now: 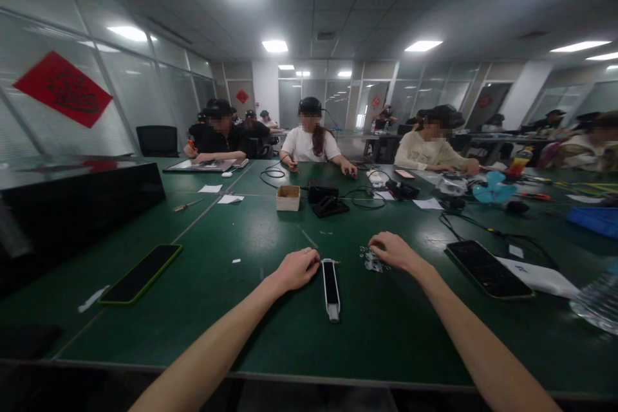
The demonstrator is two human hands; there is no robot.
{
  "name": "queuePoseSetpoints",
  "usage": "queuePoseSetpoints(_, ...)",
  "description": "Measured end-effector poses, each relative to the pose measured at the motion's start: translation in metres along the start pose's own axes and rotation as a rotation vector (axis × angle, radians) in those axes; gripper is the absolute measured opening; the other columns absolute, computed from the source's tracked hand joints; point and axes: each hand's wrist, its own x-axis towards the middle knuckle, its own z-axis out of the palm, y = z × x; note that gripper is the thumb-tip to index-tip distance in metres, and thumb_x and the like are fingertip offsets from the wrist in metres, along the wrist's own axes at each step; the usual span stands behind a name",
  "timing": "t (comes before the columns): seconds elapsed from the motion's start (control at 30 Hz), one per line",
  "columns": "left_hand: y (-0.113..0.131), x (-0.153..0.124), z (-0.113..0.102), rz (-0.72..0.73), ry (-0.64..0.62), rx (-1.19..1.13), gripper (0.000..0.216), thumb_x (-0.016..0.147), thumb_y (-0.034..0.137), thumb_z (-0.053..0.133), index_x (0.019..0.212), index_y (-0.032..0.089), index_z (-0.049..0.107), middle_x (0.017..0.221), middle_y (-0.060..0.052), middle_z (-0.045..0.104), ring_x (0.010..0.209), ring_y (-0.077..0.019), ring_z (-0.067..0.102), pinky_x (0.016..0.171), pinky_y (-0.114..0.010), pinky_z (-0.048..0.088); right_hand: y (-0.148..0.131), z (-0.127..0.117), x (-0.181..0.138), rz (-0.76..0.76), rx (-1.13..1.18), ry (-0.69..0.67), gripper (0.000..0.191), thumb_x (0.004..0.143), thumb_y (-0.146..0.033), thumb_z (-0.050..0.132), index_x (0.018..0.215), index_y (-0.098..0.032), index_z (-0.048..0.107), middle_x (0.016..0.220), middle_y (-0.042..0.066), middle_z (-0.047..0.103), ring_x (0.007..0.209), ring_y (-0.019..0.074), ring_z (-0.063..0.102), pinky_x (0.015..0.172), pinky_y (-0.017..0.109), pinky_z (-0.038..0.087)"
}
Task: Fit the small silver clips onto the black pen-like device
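Note:
A narrow device (331,290) with a dark face and a pale frame lies lengthwise on the green table in front of me. Beside its far end rests my left hand (297,269), fingers curled in; whatever they may hold is hidden. My right hand (394,250) is lowered at a small heap of loose metal parts (373,262), its fingertips bent together at the heap's edge. Any part between those fingertips is too small to make out. A thin strip (309,239) lies beyond my left hand.
Phones lie at left (141,274) and right (488,268). Ahead stand a small open box (288,198) and a black device (323,192) with cables. A screwdriver (187,205) is farther left. A clear bottle (599,299) is at right. Several people sit across the table.

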Motion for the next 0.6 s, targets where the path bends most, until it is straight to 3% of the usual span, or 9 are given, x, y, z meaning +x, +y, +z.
queuePoseSetpoints(0.4,0.0,0.0,-0.001,0.011,0.006,-0.009,0.013,0.088,0.023,0.042,0.095,0.019,0.052,0.089,-0.003,0.058,0.077,-0.0151,0.056,0.067,-0.025,0.044,-0.021,0.007,0.017,0.166,-0.061,-0.03,0.027,0.081,-0.039,0.05,0.083,-0.019,0.068,0.085,0.008,0.067,0.078,0.0188,0.061,0.064,0.026,0.043)
queuePoseSetpoints(0.6,0.0,0.0,0.001,-0.001,-0.006,-0.004,0.015,0.088,0.024,0.042,0.097,0.019,0.053,0.092,-0.003,0.058,0.08,-0.0159,0.056,0.07,-0.026,0.044,-0.028,0.013,0.023,0.167,-0.092,-0.025,0.021,0.08,-0.028,0.05,0.082,-0.018,0.068,0.088,0.008,0.068,0.081,0.0187,0.062,0.067,0.025,0.044)
